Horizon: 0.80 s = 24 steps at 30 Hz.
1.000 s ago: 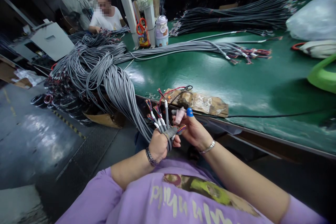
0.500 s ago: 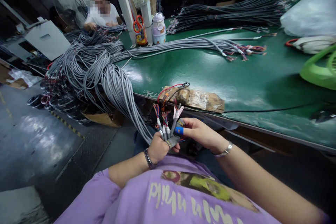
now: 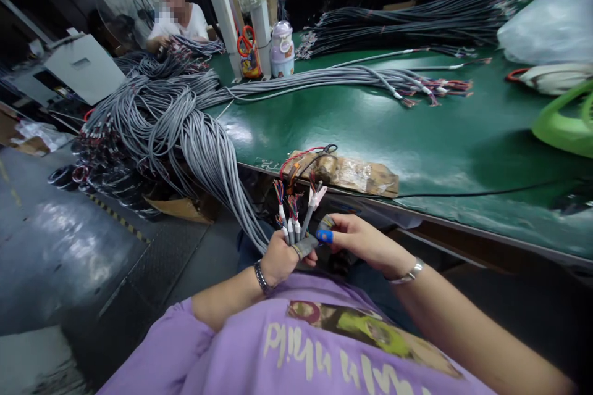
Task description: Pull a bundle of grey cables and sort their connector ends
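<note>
My left hand [image 3: 278, 259] is closed round several grey cables [image 3: 290, 233], whose stripped ends with thin coloured wires point upward. One cable, with a pinkish-white piece [image 3: 317, 197] near its tip, leans right, apart from the rest. Just right of the bunch is my right hand [image 3: 359, 239], its thumb and finger pinched together. Blue tape wraps the thumb and grey covering the fingertip; anything between them is too small to make out. Similar covering shows on my left thumb. The long cable bundle [image 3: 217, 154] runs from the left hand up to the bench's left end.
A taped wooden board [image 3: 356, 176] with red and black leads lies at the edge of the green bench [image 3: 463, 142]. Behind it are grey cables [image 3: 343, 76], a bottle [image 3: 282, 52] and scissors [image 3: 246, 42]. A co-worker [image 3: 178, 18] sits at the far left.
My right hand has shifted slightly right, away from the cable with the pinkish-white piece. My left hand keeps its hold on the bunch.
</note>
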### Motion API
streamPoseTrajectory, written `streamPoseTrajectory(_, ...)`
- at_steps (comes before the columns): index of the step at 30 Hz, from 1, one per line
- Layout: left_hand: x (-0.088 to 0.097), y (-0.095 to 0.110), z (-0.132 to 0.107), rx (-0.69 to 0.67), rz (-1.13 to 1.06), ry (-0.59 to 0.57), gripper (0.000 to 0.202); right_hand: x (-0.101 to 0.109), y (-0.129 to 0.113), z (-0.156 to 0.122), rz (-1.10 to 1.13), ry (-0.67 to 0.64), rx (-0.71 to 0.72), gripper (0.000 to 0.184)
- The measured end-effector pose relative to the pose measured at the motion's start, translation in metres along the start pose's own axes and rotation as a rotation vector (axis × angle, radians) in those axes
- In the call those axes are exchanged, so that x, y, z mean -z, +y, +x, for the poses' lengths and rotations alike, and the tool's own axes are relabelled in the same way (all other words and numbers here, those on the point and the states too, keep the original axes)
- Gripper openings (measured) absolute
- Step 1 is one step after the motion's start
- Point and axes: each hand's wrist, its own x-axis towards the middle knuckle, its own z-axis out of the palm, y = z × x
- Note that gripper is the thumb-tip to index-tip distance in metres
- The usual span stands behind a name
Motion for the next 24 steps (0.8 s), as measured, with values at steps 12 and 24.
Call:
streamPoseTrajectory(12,0.002,-0.001,-0.001,-0.015,-0.093,0.090,0.043,-0.014,0.008,0.005,0.176,0.120,0.008,0.048)
streamPoseTrajectory(24,0.004,-0.002,0.001,0.044,-0.033,-0.002,0.047,-0.030,-0.001,0.001,0.127,0.060,0.149,0.035)
